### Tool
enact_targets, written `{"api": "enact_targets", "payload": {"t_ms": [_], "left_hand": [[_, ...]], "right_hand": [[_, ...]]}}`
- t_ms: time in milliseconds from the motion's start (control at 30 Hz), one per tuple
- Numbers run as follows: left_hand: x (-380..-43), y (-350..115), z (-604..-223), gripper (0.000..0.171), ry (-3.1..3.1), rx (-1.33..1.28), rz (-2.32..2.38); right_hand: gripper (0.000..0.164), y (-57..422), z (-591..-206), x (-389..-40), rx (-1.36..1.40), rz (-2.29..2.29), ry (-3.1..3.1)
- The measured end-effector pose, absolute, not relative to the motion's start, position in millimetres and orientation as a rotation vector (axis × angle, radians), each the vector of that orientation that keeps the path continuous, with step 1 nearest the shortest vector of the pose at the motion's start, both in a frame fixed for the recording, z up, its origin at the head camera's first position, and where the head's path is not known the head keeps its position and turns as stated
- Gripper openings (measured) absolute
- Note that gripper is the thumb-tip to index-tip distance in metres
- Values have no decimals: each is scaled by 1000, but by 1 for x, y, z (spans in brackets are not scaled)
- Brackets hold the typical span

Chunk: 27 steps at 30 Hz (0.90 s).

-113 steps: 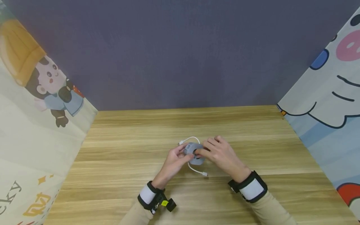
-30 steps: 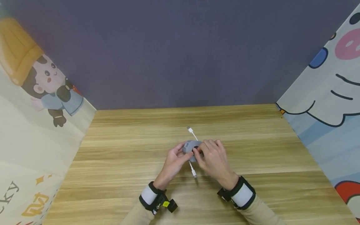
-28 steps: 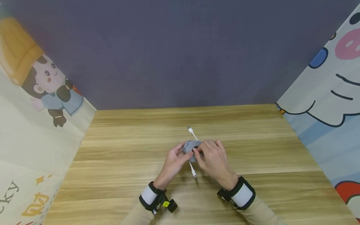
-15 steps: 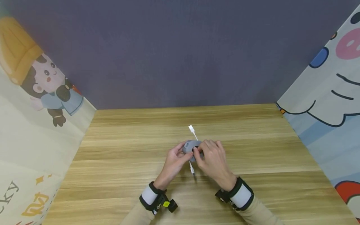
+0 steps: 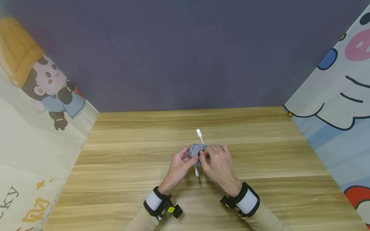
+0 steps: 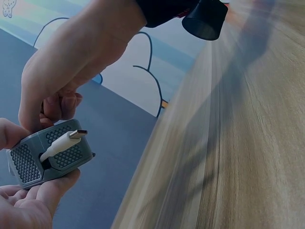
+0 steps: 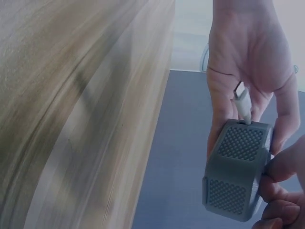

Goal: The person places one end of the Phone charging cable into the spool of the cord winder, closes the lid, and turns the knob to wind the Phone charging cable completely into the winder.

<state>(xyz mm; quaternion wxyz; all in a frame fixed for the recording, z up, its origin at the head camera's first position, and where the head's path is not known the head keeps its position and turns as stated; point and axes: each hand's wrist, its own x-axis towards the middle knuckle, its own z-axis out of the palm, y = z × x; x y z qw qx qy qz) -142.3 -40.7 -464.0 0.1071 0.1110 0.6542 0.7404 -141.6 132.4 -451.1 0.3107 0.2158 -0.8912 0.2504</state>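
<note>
A grey cable winder (image 5: 194,150) with textured side panels is held just over the table in the middle of the head view. My left hand (image 5: 178,166) grips its left side between thumb and fingers. The thumb and forefinger of my right hand (image 5: 221,165) pinch at the dark round centre of the winder, partly hiding it. Out of the far side sticks a white USB plug (image 5: 198,132) on a short cable. A second, smaller white plug (image 5: 197,173) points toward me from the near side; its metal tip shows in the left wrist view, where the winder (image 6: 28,164) appears end-on.
Beneath the hands lies a wooden table (image 5: 130,138). A dark blue-grey wall (image 5: 185,57) rises behind it. Printed cartoon panels flank it, the left panel (image 5: 29,150) and the right panel (image 5: 332,96). Each wrist wears a strap with a small camera.
Both cable ends, long and curved at first, now stick out shorter and straighter from the winder. My right hand has shifted left and toward me; the left hand keeps its grip.
</note>
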Motion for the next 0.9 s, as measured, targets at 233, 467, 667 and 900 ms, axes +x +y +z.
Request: {"api": "enact_targets", "payload": {"t_ms": [233, 467, 667, 900], "left_hand": [[-142, -41, -464, 63, 1912, 344, 2180], [-143, -43, -465, 63, 1939, 313, 2158], [-144, -44, -466, 62, 1956, 306, 2143], [-144, -45, -467, 62, 1949, 304, 2128]], "right_hand": [[21, 133, -453, -143, 566, 678, -2345], [23, 139, -454, -146, 639, 663, -2276], [14, 147, -452, -149, 796, 685, -2238], [17, 155, -452, -150, 910, 668, -2278]]}}
